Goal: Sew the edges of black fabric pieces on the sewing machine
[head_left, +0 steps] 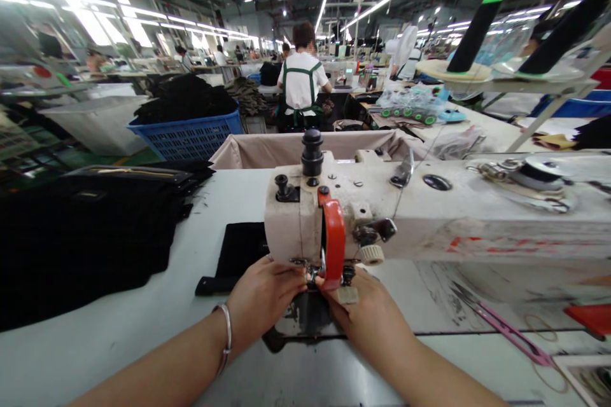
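A white sewing machine (296, 222) with an orange lever-like part (335, 241) stands before me, its presser foot (312, 275) low over the bed. A black fabric piece (240, 251) lies flat to the left of the foot, with a folded strip along its near edge. My left hand (267, 289), with a silver bangle at the wrist, has its fingers together on this fabric, tips close to the foot. From the other side my right hand (360, 299) reaches the foot with thumb and fingers closed. The orange part and machine head partly hide those fingers; what they hold is unclear.
Stacked black garment pieces (90, 235) cover the table's left side. Pink-handled thread snips (506, 327) lie at the right, near a red object (589, 318). Beyond the machine are a fabric-lined bin (267, 151), a blue basket (186, 137) and a seated person (303, 79). Black thread cones (477, 32) stand upper right.
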